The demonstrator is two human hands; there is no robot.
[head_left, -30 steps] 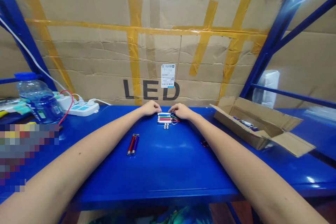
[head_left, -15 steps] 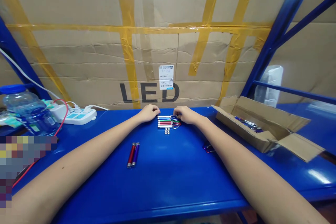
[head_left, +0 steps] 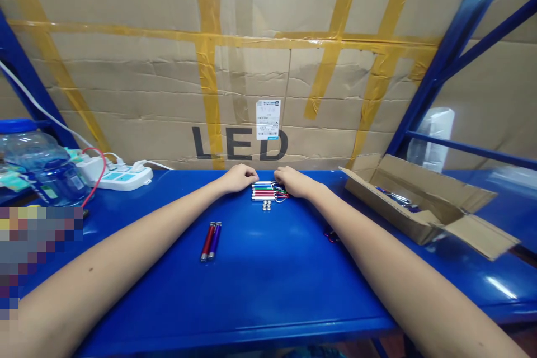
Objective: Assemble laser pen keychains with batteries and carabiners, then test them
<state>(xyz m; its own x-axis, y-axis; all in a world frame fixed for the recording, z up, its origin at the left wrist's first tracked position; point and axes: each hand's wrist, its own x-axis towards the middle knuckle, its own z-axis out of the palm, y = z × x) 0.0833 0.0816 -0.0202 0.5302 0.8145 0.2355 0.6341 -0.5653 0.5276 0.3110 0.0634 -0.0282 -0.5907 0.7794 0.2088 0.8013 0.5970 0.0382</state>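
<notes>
Several slim metal penlight-like tubes [head_left: 263,192] in silver, blue, green and red lie side by side in a row, with small carabiner clips [head_left: 282,193] at their right ends. My left hand [head_left: 240,178] is closed with curled fingers at the far left end of the row. At the clip end, my right hand [head_left: 293,180] is closed too, its fingertips bent down by the farthest tube. Whatever either hand pinches is hidden. Just in front of the row sit several small silver button cells [head_left: 267,206]. Nearer to me lie a red tube [head_left: 207,242] and a purple tube [head_left: 215,241].
Beside my right forearm is a partly covered carabiner clip [head_left: 330,234]. An open cardboard box [head_left: 390,218] with clips and tubes stands right. At left are a white power strip [head_left: 126,178], a red cable and a large plastic bottle [head_left: 46,170]. A big carton [head_left: 168,84] walls the back.
The view has shifted slightly. Both hands stay at the two ends of the row of tubes, with only slight finger movement. The loose tubes and button cells lie as before.
</notes>
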